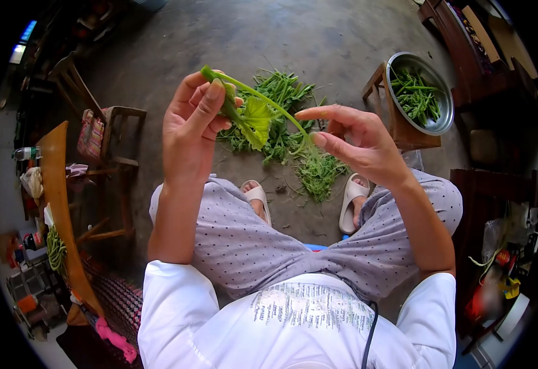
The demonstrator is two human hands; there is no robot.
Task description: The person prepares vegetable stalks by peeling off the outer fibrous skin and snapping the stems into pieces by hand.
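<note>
A leafy green stem [256, 118] is pinched near its thick end between the thumb and fingers of my left hand [196, 111]. One leaf hangs from it, and a thin strand arches right toward my right hand [356, 138]. The thumb of my right hand touches or nearly touches the strand's tip, with the index finger stretched out above and a gap between them. Below both hands, a pile of greens [287, 92] lies on the floor, with finer, curly trimmings [318, 175] at its near side.
At the right, a metal basin [446, 104] with green stems stands on a wooden stool [418, 141]. A wooden chair [106, 126] is at the left, beside a wooden table [56, 178] with a bottle. My sandaled feet flank the trimmings.
</note>
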